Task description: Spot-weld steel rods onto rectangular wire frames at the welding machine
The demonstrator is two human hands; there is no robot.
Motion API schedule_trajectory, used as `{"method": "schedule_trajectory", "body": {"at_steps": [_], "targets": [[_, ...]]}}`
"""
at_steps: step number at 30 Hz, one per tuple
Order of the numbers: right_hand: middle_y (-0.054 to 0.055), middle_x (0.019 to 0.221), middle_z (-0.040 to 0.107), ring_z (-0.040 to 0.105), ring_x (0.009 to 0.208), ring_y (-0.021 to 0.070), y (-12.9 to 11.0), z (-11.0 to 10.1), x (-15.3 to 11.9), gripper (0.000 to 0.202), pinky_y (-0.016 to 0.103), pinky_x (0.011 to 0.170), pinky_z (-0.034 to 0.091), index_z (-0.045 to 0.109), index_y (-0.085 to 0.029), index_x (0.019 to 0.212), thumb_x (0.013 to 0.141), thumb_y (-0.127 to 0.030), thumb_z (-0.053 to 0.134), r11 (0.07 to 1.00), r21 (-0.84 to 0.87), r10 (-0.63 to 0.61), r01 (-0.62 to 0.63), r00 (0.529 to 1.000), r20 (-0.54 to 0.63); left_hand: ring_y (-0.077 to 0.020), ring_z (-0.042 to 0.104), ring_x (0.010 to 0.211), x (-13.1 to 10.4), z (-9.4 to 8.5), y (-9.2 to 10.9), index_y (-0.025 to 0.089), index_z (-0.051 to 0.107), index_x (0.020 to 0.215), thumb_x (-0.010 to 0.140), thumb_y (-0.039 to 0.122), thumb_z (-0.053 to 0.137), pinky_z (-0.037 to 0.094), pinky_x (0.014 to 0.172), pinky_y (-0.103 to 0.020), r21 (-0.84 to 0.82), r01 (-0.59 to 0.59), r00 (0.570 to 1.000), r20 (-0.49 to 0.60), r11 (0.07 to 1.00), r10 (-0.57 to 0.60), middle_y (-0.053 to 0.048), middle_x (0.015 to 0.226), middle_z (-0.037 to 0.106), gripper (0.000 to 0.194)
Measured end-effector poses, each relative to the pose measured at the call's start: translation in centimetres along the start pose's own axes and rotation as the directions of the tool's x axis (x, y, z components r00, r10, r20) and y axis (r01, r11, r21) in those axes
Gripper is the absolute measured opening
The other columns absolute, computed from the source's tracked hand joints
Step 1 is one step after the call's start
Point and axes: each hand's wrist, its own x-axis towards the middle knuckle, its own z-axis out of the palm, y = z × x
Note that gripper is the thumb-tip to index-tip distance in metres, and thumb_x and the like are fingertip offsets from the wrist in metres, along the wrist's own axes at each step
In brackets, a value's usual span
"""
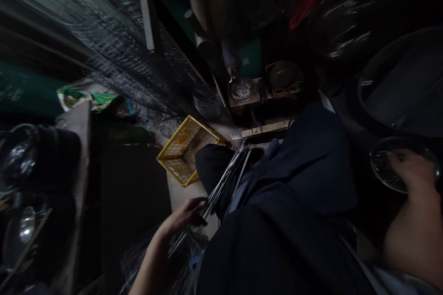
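I have the left hand (192, 211) with its grip closed around the near end of a bundle of thin metal rods (226, 177); the rods slant away over the dark-trousered legs, and shadow stops me counting them. The right hand (411, 168) is down in a round bowl (375, 166) of small metal pieces. Blur and the hand's own back hide its fingertips from me, so I can't tell whether that grip is open or closed on anything. The bowl's right rim is lost in darkness, and the right forearm runs off my view.

Ahead, a dish of small shiny parts (242, 88) sits toward the left end of a low wooden counter (256, 93). A yellow plastic crate (173, 140) stands on the floor, its near right corner covered by a knee. Far left, I can barely make out shiny metalware (27, 226), cut off by the frame.
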Motion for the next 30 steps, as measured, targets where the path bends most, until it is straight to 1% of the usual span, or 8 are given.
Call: {"method": "schedule_trajectory", "body": {"at_steps": [3,6,10,15,19,24,27,30], "targets": [[0.022,0.084,0.07,0.053,0.055,0.0247,-0.3,0.0,-0.1,0.037,0.037,0.061,0.038,0.073,-0.012,0.094,0.078,-0.041,0.055,0.992,-0.018,0.129,-0.128,0.985,0.114,-0.0212,0.066,0.052,0.3,0.2,0.1,0.016,0.061,0.082,0.076,0.044,0.057,0.047,0.048,-0.026,0.154,-0.044,0.976,-0.204,0.987,0.076,-0.003,0.064,0.062,0.029],[0.024,0.091,0.07,0.055,0.062,0.0265,-1.3,-0.7,-0.2,0.04,0.038,0.065,0.039,0.072,-0.01,0.101,0.079,-0.039,0.056,0.988,-0.023,0.157,-0.155,0.975,0.157,-0.0173,0.063,0.046,0.2,-0.2,0.9,0.018,0.056,0.071,0.074,0.04,0.056,0.046,0.047,-0.025,0.294,-0.086,0.894,-0.4,0.952,0.204,-0.001,0.063,0.06,0.022],[0.026,0.097,0.068,0.06,0.074,0.0279,-2.4,-1.5,-0.1,0.044,0.04,0.071,0.038,0.07,-0.008,0.108,0.081,-0.039,0.055,0.99,0.027,0.13,-0.138,0.974,0.183,-0.0187,0.064,0.052,-0.4,-0.1,1.5,0.017,0.06,0.09,0.082,0.05,0.053,0.049,0.049,-0.026,0.197,-0.145,0.957,-0.22,0.97,0.188,-0.002,0.064,0.063,0.035],[0.027,0.099,0.069,0.059,0.074,0.0306,-2.5,-0.8,0.6,0.045,0.042,0.073,0.037,0.07,-0.009,0.107,0.078,-0.041,0.057,0.995,0.015,0.099,-0.103,0.981,0.167,-0.0178,0.064,0.051,-0.4,0.8,0.5,0.016,0.061,0.096,0.084,0.058,0.051,0.05,0.048,-0.027,0.147,-0.186,0.955,-0.204,0.971,0.214,-0.005,0.075,0.065,0.045],[0.028,0.098,0.068,0.059,0.077,0.0322,-2.6,0.3,1.4,0.046,0.043,0.069,0.037,0.071,-0.012,0.106,0.074,-0.043,0.057,0.998,0.04,0.046,-0.054,0.984,0.171,-0.0209,0.066,0.054,0.4,0.2,0.2,0.016,0.059,0.103,0.084,0.054,0.052,0.046,0.044,-0.026,0.001,-0.157,0.986,-0.053,0.988,0.156,-0.004,0.07,0.064,0.043],[0.029,0.108,0.065,0.06,0.089,0.0361,-2.4,1.3,2.2,0.047,0.047,0.07,0.036,0.072,-0.019,0.104,0.07,-0.047,0.056,0.998,0.038,0.044,-0.053,0.98,0.195,-0.0138,0.055,0.057,1.4,-0.3,0.9,0.018,0.06,0.067,0.078,0.029,0.057,0.039,0.054,-0.022,0.439,-0.328,0.889,-0.157,0.836,0.431,-0.003,0.063,0.059,0.016],[0.031,0.112,0.063,0.06,0.099,0.0371,-1.9,1.5,2.2,0.056,0.046,0.071,0.036,0.069,-0.015,0.113,0.071,-0.049,0.054,0.994,-0.006,0.104,-0.105,0.966,0.237,-0.0141,0.05,0.06,1.8,-0.3,1.2,0.019,0.054,0.06,0.077,0.024,0.055,0.035,0.058,-0.024,0.507,-0.318,0.866,-0.189,0.801,0.464,-0.003,0.061,0.055,0.018],[0.033,0.106,0.064,0.062,0.091,0.0364,-1.0,1.5,2.0,0.057,0.046,0.07,0.036,0.069,-0.014,0.112,0.069,-0.05,0.056,0.998,-0.007,0.066,-0.067,0.967,0.246,-0.0142,0.047,0.06,2.1,-1.0,1.3,0.019,0.054,0.062,0.077,0.026,0.055,0.035,0.061,-0.025,0.527,-0.338,0.861,-0.163,0.78,0.482,-0.002,0.062,0.053,0.017]]}}
